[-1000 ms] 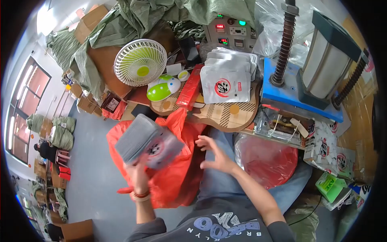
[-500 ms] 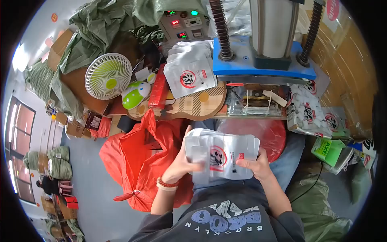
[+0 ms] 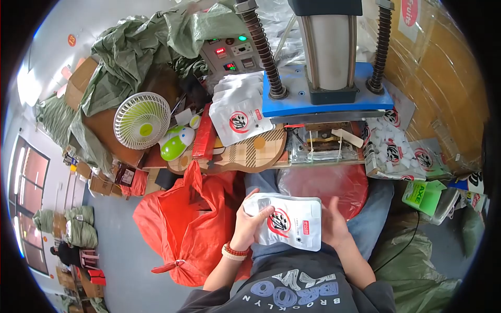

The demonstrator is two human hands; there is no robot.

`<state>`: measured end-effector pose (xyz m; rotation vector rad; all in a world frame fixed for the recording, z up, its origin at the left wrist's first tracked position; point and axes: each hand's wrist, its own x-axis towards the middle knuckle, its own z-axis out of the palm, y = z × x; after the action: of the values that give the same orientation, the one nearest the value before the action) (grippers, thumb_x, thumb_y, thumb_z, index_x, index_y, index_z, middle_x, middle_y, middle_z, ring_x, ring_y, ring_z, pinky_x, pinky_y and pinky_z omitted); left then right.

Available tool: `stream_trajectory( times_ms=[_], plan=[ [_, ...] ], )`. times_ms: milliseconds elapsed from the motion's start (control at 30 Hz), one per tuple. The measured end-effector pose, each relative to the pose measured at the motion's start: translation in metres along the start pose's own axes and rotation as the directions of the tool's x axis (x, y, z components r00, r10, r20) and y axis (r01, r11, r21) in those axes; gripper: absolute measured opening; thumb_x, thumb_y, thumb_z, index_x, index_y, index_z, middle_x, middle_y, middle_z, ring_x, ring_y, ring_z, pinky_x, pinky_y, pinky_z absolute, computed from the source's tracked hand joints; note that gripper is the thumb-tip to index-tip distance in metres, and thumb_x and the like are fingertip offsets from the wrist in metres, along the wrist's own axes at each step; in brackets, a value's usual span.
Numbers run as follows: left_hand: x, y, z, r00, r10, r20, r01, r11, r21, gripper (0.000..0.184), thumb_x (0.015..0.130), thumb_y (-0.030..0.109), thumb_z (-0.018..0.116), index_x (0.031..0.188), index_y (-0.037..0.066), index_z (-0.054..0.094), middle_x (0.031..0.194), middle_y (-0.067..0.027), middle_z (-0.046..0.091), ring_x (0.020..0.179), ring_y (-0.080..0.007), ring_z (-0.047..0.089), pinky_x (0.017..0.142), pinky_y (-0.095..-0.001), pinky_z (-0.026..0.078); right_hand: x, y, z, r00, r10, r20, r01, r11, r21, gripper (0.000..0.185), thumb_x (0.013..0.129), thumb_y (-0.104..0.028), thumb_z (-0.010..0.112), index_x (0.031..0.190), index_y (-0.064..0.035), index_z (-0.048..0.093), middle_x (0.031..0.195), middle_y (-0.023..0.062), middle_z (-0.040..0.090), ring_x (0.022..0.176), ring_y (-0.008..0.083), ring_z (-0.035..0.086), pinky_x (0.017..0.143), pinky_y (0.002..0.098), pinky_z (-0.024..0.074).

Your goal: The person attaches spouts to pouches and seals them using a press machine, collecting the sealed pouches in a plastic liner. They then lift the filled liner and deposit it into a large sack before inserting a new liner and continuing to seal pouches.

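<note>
A stack of silver pouches (image 3: 295, 224) with a red and black round logo is in front of my shirt. My left hand (image 3: 249, 221) grips its left side, thumb across the top face. At the stack's right edge, my right hand (image 3: 335, 224) has its fingers spread; part of it is behind the pouches. More silver pouches (image 3: 239, 112) lie fanned on the patterned board (image 3: 261, 151). A red plastic bag (image 3: 182, 229) sits open to the left of my legs.
A press with a blue plate (image 3: 323, 99) stands at the back right. Left of it are a fan (image 3: 142, 121), a red packet (image 3: 205, 135) and a control box (image 3: 232, 55). A pouch-filled box (image 3: 391, 151) and green container (image 3: 424, 195) are at the right.
The pouches came from over the red bag to in front of my shirt, squared into a neater stack. My right hand took their right side, then loosened. The view has turned right.
</note>
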<state>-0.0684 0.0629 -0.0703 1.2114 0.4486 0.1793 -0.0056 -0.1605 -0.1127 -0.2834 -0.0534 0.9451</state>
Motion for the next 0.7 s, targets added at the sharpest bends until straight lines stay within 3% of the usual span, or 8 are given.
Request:
stream_trajectory(
  times_ms=[67,200,267,333,367,400,500,700],
  plan=[
    [0.000,0.003,-0.001,1.000,0.001,0.009,-0.001,1.000,0.009,0.074,0.078,0.003,0.077,0.138,-0.005,0.035,0.111,-0.0100,0.063,0.097,-0.0143,0.062,0.087,-0.0292,0.051,0.010,0.002,-0.023,0.972,0.163,-0.168,-0.215,0.907,-0.362,0.055,0.098,-0.039,0.047,0.140,-0.0042,0.039,0.135,0.0118,0.052,0.122,0.0244,0.054,0.099,0.0418,0.0459],
    [0.009,0.002,-0.005,0.998,-0.031,0.061,0.027,0.998,0.057,0.075,0.076,0.006,0.079,0.137,-0.006,0.036,0.111,-0.0101,0.062,0.099,-0.0148,0.061,0.088,-0.0292,0.050,0.024,0.009,-0.015,0.886,0.212,-0.413,-0.381,0.840,-0.387,0.040,0.098,-0.021,0.049,0.134,-0.0043,0.048,0.127,0.0141,0.059,0.112,0.0244,0.061,0.094,0.0413,0.0508],
    [0.015,0.002,-0.011,0.995,-0.007,0.101,0.000,0.998,0.065,0.076,0.075,0.007,0.081,0.137,-0.006,0.038,0.111,-0.0093,0.062,0.099,-0.0140,0.060,0.088,-0.0293,0.050,0.020,0.011,-0.015,0.909,0.217,-0.357,-0.291,0.942,-0.168,0.030,0.095,-0.020,0.053,0.120,-0.0040,0.056,0.106,0.0127,0.065,0.099,0.0219,0.065,0.082,0.0386,0.0540],
    [0.027,0.019,-0.016,0.995,0.067,0.077,-0.080,0.980,0.182,0.075,0.072,0.006,0.081,0.135,-0.006,0.041,0.111,-0.0084,0.062,0.099,-0.0134,0.060,0.088,-0.0291,0.050,0.010,0.000,-0.016,0.981,-0.012,0.196,0.033,0.994,-0.106,0.016,0.094,-0.021,0.056,0.099,-0.0055,0.058,0.081,0.0077,0.061,0.076,0.0162,0.059,0.063,0.0315,0.0472],
    [0.041,0.023,-0.026,0.990,0.141,0.024,-0.143,0.970,0.198,0.065,0.071,0.003,0.080,0.128,-0.005,0.049,0.110,-0.0068,0.063,0.097,-0.0131,0.061,0.086,-0.0287,0.051,0.000,-0.014,-0.004,0.952,-0.163,0.259,0.251,0.901,-0.355,0.017,0.092,-0.021,0.058,0.084,-0.0088,0.051,0.071,0.0036,0.051,0.063,0.0144,0.046,0.055,0.0305,0.0346],
    [0.055,0.038,-0.033,0.985,0.170,0.012,-0.169,0.966,0.194,0.055,0.071,0.002,0.079,0.120,-0.004,0.056,0.106,-0.0062,0.065,0.092,-0.0135,0.063,0.083,-0.0283,0.052,-0.009,-0.025,0.000,0.904,-0.238,0.356,0.296,0.948,-0.117,0.019,0.090,-0.023,0.062,0.081,-0.0100,0.051,0.069,0.0049,0.052,0.061,0.0183,0.047,0.055,0.0347,0.0340],
    [0.110,0.082,-0.038,0.908,0.408,-0.098,-0.389,0.906,0.167,0.036,0.074,0.001,0.075,0.106,-0.001,0.061,0.095,-0.0049,0.068,0.082,-0.0120,0.064,0.077,-0.0255,0.051,-0.052,-0.072,0.003,0.781,-0.495,0.382,0.599,0.766,-0.232,0.032,0.086,-0.032,0.066,0.071,-0.0107,0.048,0.055,0.0006,0.047,0.052,0.0177,0.040,0.054,0.0352,0.0311],
    [0.254,0.071,-0.058,0.691,0.694,-0.202,-0.520,0.672,0.528,0.059,0.069,0.023,0.085,0.113,-0.005,0.058,0.101,-0.0103,0.067,0.087,-0.0176,0.064,0.080,-0.0293,0.050,-0.129,-0.139,-0.005,0.511,-0.846,0.154,0.749,0.350,-0.563,0.023,0.097,-0.021,0.054,0.081,-0.0099,0.042,0.068,-0.0016,0.034,0.060,0.0102,0.033,0.058,0.0264,0.0299]
  ],
)
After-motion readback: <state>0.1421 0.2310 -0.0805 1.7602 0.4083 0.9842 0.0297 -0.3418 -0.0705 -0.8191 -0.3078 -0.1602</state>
